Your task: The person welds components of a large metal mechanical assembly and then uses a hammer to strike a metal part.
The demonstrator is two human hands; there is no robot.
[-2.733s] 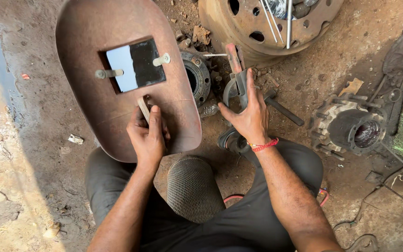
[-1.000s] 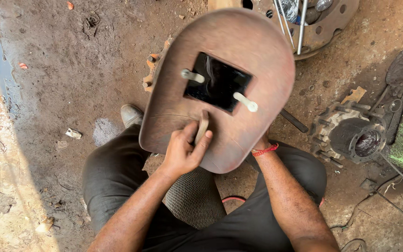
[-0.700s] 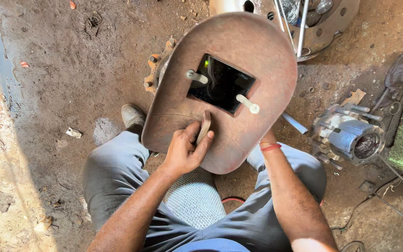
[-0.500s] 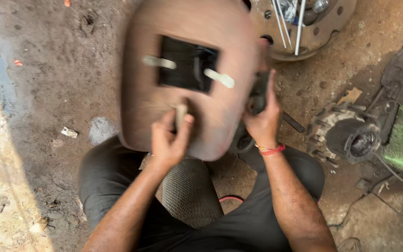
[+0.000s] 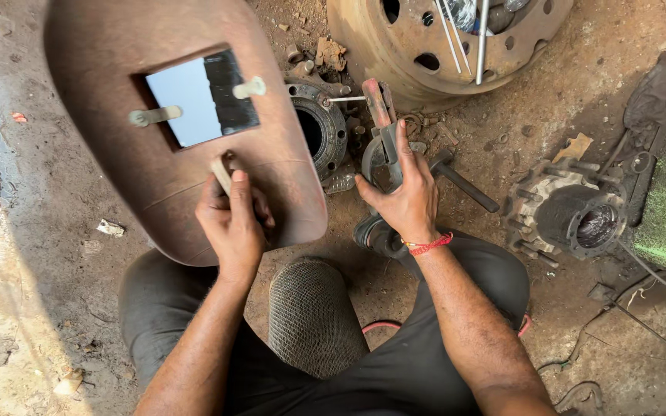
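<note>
— Where's the welding shield (image 5: 117,177)?
— Above the dirt floor (image 5: 48,231), left hand (image 5: 233,223) clenched on its handle (image 5: 221,173).
— And the right hand (image 5: 406,196)?
— Grasping the electrode holder (image 5: 383,123) beside the rusty hub (image 5: 317,127).

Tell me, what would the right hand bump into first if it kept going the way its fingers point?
Probably the big rusty wheel; the right hand already holds the welding clamp.
</note>
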